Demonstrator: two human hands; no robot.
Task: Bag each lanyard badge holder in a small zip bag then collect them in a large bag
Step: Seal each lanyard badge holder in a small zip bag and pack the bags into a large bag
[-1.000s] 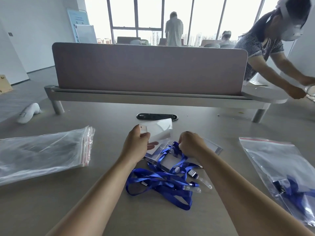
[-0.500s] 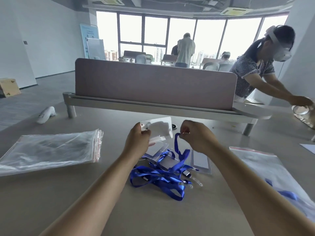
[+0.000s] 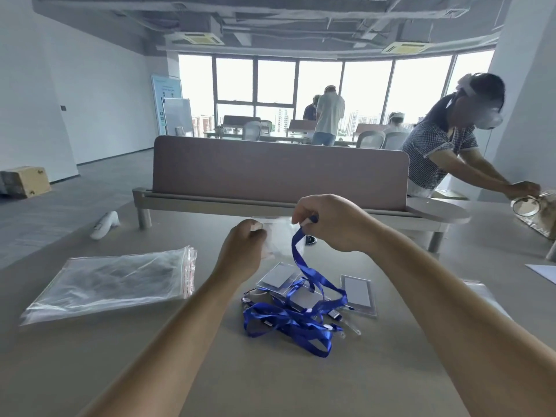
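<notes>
My left hand (image 3: 245, 248) pinches a small clear zip bag (image 3: 278, 236) held up above the table. My right hand (image 3: 334, 221) pinches the top of a blue lanyard (image 3: 301, 263), lifted so the strap hangs down to a tangle of blue lanyards (image 3: 288, 320) on the table. Clear badge holders (image 3: 358, 293) lie among and beside the tangle. A stack of clear zip bags with red strips (image 3: 114, 281) lies flat at the left. A large clear bag (image 3: 481, 293) shows partly at the right, behind my right forearm.
A desk divider panel (image 3: 279, 173) stands across the far side of the table (image 3: 270, 386). A white controller (image 3: 105, 225) lies at the far left. Another person (image 3: 445, 145) leans over the table at the far right, handling something shiny. A white sheet (image 3: 544, 272) sits at the right edge.
My right hand has risen, pulling the blue lanyard up out of the tangle. My left hand lifted the small bag too. The view has tilted upward, showing more of the room.
</notes>
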